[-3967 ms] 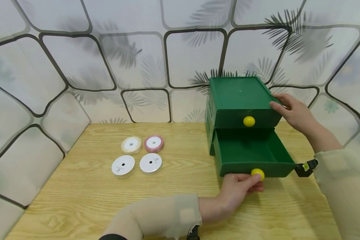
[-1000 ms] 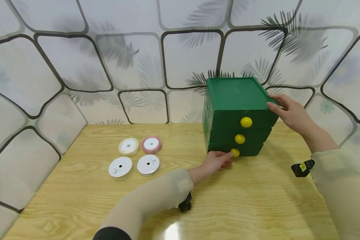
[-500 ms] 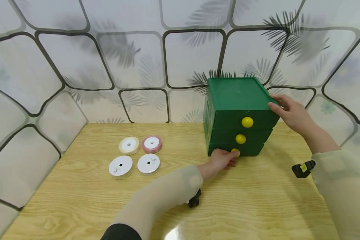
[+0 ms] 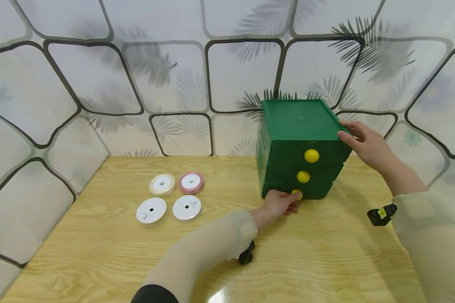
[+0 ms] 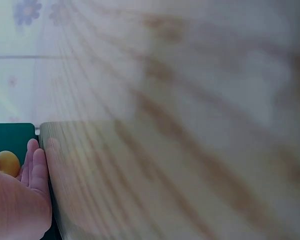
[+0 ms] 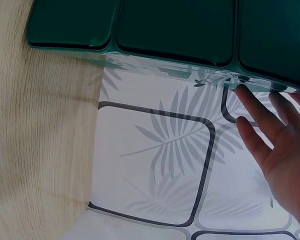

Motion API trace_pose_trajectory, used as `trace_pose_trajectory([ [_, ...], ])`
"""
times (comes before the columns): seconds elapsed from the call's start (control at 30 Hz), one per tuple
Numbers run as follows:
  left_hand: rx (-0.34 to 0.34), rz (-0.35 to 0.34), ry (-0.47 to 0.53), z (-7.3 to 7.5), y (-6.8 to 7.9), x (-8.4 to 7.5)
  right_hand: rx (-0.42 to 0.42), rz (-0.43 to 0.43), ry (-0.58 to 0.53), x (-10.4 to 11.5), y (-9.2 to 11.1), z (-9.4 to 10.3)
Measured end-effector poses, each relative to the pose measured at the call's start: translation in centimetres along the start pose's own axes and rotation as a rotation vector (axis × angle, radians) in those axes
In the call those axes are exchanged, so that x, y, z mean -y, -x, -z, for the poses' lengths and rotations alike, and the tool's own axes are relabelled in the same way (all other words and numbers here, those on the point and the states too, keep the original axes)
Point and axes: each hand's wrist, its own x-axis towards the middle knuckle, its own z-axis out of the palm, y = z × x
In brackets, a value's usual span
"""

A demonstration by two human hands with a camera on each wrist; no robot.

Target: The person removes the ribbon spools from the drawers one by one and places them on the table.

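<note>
A green three-drawer cabinet stands at the back right, all its drawers pushed in. Each drawer front has a round yellow knob. My left hand pinches the bottom knob, the thumb on top of it. In the left wrist view that hand has its thumb and fingers on either side of the yellow knob. At the cabinet's upper right edge my right hand rests with fairly straight fingers. In the right wrist view the fingertips of this hand meet the cabinet's side.
Left of the cabinet on the wooden table lie a cream ribbon spool, a pink ribbon spool and two white spools. A patterned wall covering rises behind the table.
The middle drawer, pulled out four seconds ago, is now closed. My left hand has shifted from its knob to the bottom knob and moved slightly further onto it. The right hand stays at the cabinet.
</note>
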Motion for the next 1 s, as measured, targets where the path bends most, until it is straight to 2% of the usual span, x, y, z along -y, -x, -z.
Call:
trace_pose_trajectory([
  [0.37,0.032,0.041,0.022,-0.4,2.3,0.2,-0.004,0.014,-0.006,0.0,0.0,-0.1],
  [0.6,0.050,0.024,0.010,-0.6,3.7,0.8,0.001,0.009,-0.008,0.0,0.0,-0.2],
  [0.83,0.085,0.032,-0.015,-0.7,5.7,1.1,0.000,0.007,-0.005,-0.1,0.0,-0.2],
  [1.0,0.085,0.047,-0.004,-1.0,7.0,1.4,-0.007,0.003,-0.008,-0.2,0.0,-0.2],
])
